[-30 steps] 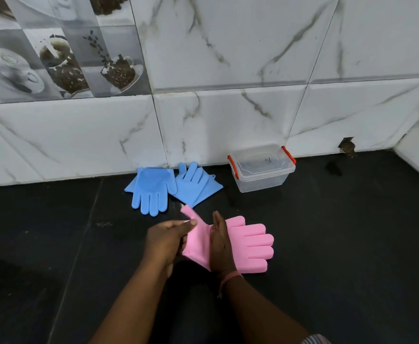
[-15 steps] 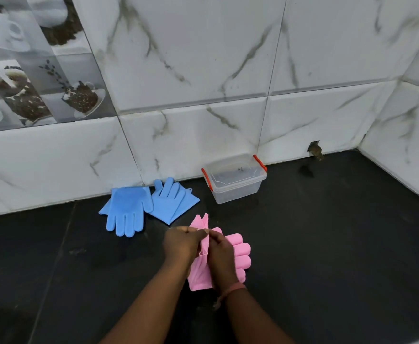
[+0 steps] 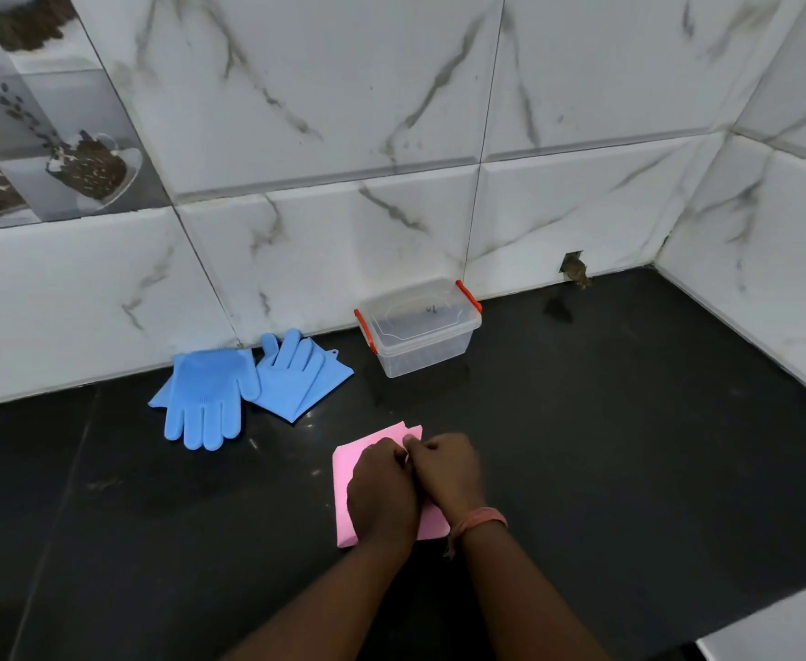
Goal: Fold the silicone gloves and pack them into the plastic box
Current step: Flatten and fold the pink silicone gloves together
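A pink silicone glove (image 3: 349, 474) lies folded over on the black counter in front of me, its fingers hidden under my hands. My left hand (image 3: 381, 493) and my right hand (image 3: 448, 472) press side by side on top of it, fingers curled at its folded edge. Two blue silicone gloves lie near the wall: one (image 3: 205, 398) palm up with fingers toward me, the other (image 3: 298, 374) beside it with fingers toward the wall. A clear plastic box (image 3: 422, 348) with red clips and its lid on stands against the wall, behind my hands.
A white marble-tiled wall runs along the back and turns at the right corner (image 3: 677, 260). A small hole (image 3: 575, 269) sits at the wall's base right of the box. The black counter (image 3: 630, 469) extends to the right; its front edge shows at lower right.
The upright half of the pink glove has been folded down flat over its fingers, and both hands now press on it. The camera has shifted right and closer.
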{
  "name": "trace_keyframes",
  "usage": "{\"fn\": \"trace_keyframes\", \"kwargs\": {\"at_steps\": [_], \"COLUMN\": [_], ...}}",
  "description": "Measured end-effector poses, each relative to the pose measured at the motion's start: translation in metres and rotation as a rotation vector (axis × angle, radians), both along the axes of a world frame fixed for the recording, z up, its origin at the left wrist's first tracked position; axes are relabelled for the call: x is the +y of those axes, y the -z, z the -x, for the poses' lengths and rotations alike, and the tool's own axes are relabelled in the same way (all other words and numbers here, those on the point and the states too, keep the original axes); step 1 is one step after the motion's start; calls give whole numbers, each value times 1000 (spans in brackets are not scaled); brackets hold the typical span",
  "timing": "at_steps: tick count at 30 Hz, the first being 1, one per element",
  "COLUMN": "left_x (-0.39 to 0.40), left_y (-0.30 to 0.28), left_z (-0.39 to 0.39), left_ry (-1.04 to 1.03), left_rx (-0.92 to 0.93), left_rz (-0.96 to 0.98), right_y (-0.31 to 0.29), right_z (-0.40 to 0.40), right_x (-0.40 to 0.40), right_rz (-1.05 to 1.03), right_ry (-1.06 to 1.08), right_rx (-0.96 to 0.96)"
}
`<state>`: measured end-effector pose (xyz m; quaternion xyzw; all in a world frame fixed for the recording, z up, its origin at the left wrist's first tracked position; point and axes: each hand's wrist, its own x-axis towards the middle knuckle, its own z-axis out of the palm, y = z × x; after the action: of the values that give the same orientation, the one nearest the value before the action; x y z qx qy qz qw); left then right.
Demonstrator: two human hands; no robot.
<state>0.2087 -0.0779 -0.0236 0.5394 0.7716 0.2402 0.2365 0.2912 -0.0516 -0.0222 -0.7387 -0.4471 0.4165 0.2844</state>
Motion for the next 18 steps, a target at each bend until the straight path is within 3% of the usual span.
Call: {"fn": "trace_keyframes", "kwargs": {"at_steps": [2, 7, 14, 18], "left_x": [-2, -10, -17, -16], "left_y": [3, 16, 31, 34], "left_z": [-3, -4, 4, 14], "left_ry": [17, 40, 97, 8], "left_rx": [24, -128, -302, -447], "left_rz": [-32, -93, -132, -137], "right_y": [-7, -4, 9, 18], "right_z": [-3, -16, -24, -20], "right_x": [3, -3, -4, -6], "right_rz": [17, 83, 121, 63], "right_ry": [-35, -39, -141, -111], "right_rx": [-16, 286, 367, 264]}}
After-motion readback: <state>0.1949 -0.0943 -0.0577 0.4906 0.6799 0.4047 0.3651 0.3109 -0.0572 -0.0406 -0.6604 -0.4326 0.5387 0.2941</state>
